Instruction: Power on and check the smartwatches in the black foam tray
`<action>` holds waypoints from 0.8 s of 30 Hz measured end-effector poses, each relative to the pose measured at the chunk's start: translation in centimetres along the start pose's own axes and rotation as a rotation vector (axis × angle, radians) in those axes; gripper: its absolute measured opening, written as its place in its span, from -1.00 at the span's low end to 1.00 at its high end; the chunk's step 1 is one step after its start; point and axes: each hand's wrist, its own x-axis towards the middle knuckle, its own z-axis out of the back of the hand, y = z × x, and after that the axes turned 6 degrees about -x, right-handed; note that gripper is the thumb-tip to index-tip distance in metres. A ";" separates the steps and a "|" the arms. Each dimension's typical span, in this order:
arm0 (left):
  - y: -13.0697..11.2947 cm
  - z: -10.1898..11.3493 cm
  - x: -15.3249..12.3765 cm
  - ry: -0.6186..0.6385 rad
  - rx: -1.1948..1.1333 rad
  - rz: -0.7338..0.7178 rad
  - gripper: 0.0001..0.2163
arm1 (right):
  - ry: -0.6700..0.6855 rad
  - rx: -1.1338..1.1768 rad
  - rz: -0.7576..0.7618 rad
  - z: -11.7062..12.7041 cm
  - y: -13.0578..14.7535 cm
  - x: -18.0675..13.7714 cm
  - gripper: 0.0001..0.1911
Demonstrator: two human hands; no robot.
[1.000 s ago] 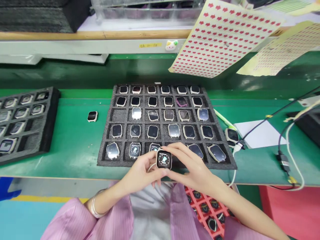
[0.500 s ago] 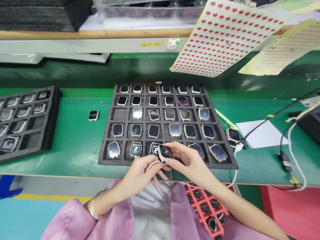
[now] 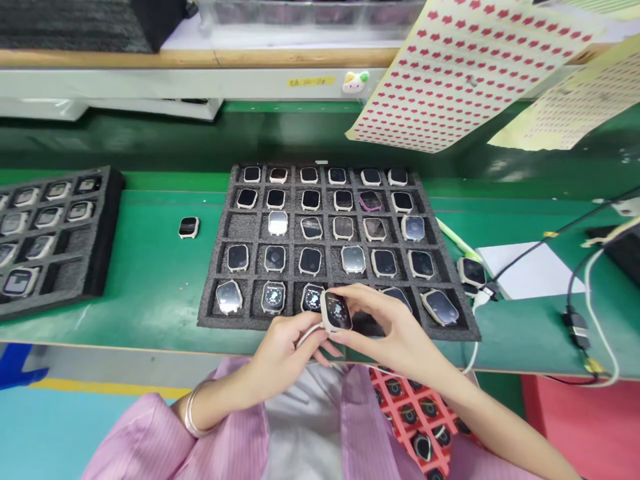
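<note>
We see a watch [image 3: 337,311] held up over the near edge of a dark foam tray [image 3: 260,324], tilted so that its side shows; its screen is lit, but the dial is too small for us to read. A white cable [image 3: 309,335] runs up to it, and its end is hidden behind the watch. The watch overlaps part of a lit one in the near row, and our right hand [image 3: 385,323] partly covers another farther right, so we cannot tell all that lies in the cells beneath.

Our right hand reaches in with bent fingers, gripping the watch between fingertips above and thumb below. Our left hand [image 3: 287,350], palm turned inward, pinches the cable between thumb and forefinger, its other fingers loosely spread; whether they touch the watch's back, we cannot tell.

Around us on the green tabletop [image 3: 145,287], a lone watch [image 3: 189,227] lies left of the tray. Farther left, a second tray [image 3: 95,267] is cut off by the view's edge. To the right, another watch [image 3: 471,272] sits beside a white plug [image 3: 483,297]. Below the tabletop, a red tray [image 3: 445,459] is partly hidden by our right forearm and sleeve. Above, a sheet of red arrows [image 3: 450,80] runs out of view.
</note>
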 end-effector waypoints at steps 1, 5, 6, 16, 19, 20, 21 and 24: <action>0.0 -0.1 0.0 -0.001 -0.014 0.003 -0.82 | 0.006 0.024 -0.016 0.0 0.0 0.0 -0.57; 0.0 -0.3 -0.3 -0.028 -0.091 0.015 -0.84 | 0.046 0.164 -0.094 0.1 -0.1 0.1 -0.53; 0.0 -0.3 -0.3 -0.035 -0.108 0.015 -0.85 | 0.061 0.198 -0.111 0.2 -0.1 0.2 -0.54; -1.5 -0.1 -0.7 0.114 -0.130 -0.004 -0.68 | 0.007 -0.002 0.002 0.2 0.2 0.2 -0.60; -1.3 -0.1 -0.2 0.008 -0.136 0.032 -0.77 | -0.022 -0.107 0.092 -0.2 0.5 0.0 -0.63; -1.2 -0.2 -0.1 -0.045 -0.136 0.051 -0.80 | -0.035 -0.124 0.117 -0.5 0.5 -0.1 -0.62; -1.0 -0.3 0.1 -0.088 -0.141 0.067 -0.79 | -0.048 -0.133 0.139 -0.7 0.6 -0.1 -0.61; -0.7 -0.3 0.5 -0.100 -0.175 0.089 -0.75 | -0.080 -0.122 0.193 -1.1 0.3 -0.2 -0.60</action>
